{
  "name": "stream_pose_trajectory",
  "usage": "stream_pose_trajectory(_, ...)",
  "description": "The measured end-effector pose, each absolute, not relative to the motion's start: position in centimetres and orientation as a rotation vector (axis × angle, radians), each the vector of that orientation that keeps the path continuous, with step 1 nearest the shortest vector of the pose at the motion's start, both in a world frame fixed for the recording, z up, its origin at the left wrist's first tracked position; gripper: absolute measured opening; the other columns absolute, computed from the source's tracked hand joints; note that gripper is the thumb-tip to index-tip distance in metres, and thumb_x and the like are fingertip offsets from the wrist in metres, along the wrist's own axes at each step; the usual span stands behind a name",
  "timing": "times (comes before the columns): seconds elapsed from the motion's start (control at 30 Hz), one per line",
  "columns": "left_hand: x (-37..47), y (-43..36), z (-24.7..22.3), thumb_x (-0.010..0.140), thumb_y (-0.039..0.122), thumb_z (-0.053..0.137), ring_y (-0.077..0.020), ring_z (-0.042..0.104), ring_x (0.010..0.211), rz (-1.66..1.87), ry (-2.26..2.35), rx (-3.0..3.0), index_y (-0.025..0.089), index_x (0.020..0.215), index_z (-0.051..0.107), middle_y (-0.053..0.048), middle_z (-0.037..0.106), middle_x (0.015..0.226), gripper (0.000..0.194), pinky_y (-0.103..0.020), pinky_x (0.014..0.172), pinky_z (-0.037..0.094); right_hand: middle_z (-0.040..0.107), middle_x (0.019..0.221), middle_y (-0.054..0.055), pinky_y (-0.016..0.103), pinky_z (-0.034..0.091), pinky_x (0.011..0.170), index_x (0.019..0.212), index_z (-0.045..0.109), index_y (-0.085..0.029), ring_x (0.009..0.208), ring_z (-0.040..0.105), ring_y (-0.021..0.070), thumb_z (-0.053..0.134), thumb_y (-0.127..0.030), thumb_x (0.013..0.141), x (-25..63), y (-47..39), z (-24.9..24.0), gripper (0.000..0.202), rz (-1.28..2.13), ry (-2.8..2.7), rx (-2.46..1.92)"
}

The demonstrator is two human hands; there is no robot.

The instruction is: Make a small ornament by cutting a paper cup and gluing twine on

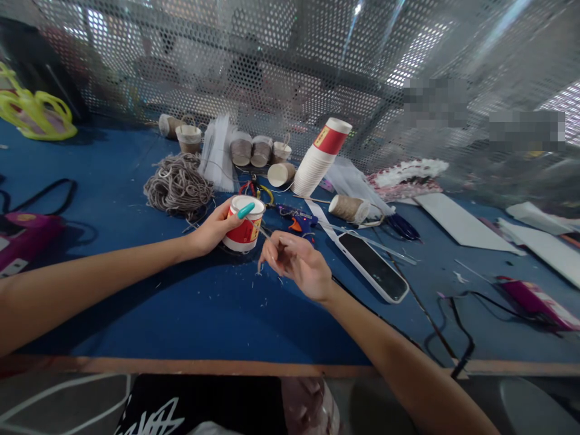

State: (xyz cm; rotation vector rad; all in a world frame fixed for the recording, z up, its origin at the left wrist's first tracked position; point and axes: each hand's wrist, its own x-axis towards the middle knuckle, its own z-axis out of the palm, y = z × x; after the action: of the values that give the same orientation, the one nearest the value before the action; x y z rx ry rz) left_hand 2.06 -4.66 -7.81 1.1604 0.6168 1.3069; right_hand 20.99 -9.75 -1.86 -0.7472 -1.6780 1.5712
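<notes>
The left hand [212, 229] wraps a red-and-white cup [243, 222] standing on the blue table [181, 314], thumb across its rim. Just right of the cup, the right hand [296, 263] pinches a thin twine strand [264, 234], fingers drawn close. To do this well, I judge the cup should stay braced upright and the twine taut. A twine heap [179, 184] lies behind the cup, a phone [374, 266] farther right.

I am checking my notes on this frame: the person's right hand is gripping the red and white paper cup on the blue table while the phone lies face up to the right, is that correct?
Not quite: it is the left hand that grips the red and white paper cup, as the head view shows. The right hand sits beside the cup, pinching something thin. The phone does lie face up to the right on the blue table.
</notes>
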Motion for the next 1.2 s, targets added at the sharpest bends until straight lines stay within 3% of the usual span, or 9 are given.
stream_pose_trajectory(0.27,2.0,-4.8,-7.2,0.059,0.059,0.082,-0.0284,0.067,0.1,1.262,0.674,1.285,0.019,0.109,0.057,-0.009,0.072,0.103,0.069,-0.042,0.094,0.049,0.044,0.044,-0.01,0.022,0.034,0.041,0.063,0.05,-0.023,0.036,0.036,0.0057,0.062,-0.054,0.086,21.2,-9.1,-3.0,0.04,1.487,-1.55,-0.737)
stream_pose_trajectory(0.47,1.7,-5.3,-6.2,0.048,0.039,0.091,-0.0252,0.066,0.098,1.151,0.787,1.36,0.016,0.106,0.053,-0.009,0.07,0.106,0.073,-0.04,0.092,0.052,0.049,0.046,-0.009,0.021,0.029,0.036,0.065,0.053,-0.021,0.032,0.035,0.0027,0.062,-0.049,0.089,21.5,-8.6,-3.0,0.038,1.448,-1.492,-0.667)
stream_pose_trajectory(0.7,1.8,-5.7,-5.5,0.048,0.028,0.088,-0.0252,0.064,0.101,1.141,0.827,1.336,0.016,0.105,0.051,-0.008,0.069,0.105,0.069,-0.041,0.095,0.05,0.048,0.045,-0.009,0.02,0.029,0.035,0.064,0.054,-0.021,0.034,0.038,0.0032,0.065,-0.049,0.087,21.5,-8.5,-2.8,0.037,1.449,-1.468,-0.658)
stream_pose_trajectory(0.97,1.6,-5.5,-5.7,0.05,0.029,0.089,-0.0257,0.063,0.102,1.12,0.79,1.372,0.017,0.106,0.053,-0.006,0.068,0.103,0.068,-0.041,0.096,0.049,0.048,0.045,-0.009,0.02,0.023,0.033,0.065,0.054,-0.02,0.031,0.035,0.002,0.064,-0.045,0.089,21.6,-8.2,-2.7,0.037,1.488,-1.465,-0.643)
stream_pose_trajectory(1.2,1.7,-5.5,-5.9,0.053,0.028,0.089,-0.0202,0.064,0.095,1.139,0.706,1.324,0.018,0.105,0.055,-0.004,0.068,0.101,0.063,-0.036,0.093,0.05,0.047,0.043,-0.01,0.019,0.02,0.033,0.065,0.054,-0.019,0.029,0.031,0.0008,0.062,-0.042,0.091,21.8,-8.3,-2.6,0.035,1.499,-1.48,-0.649)
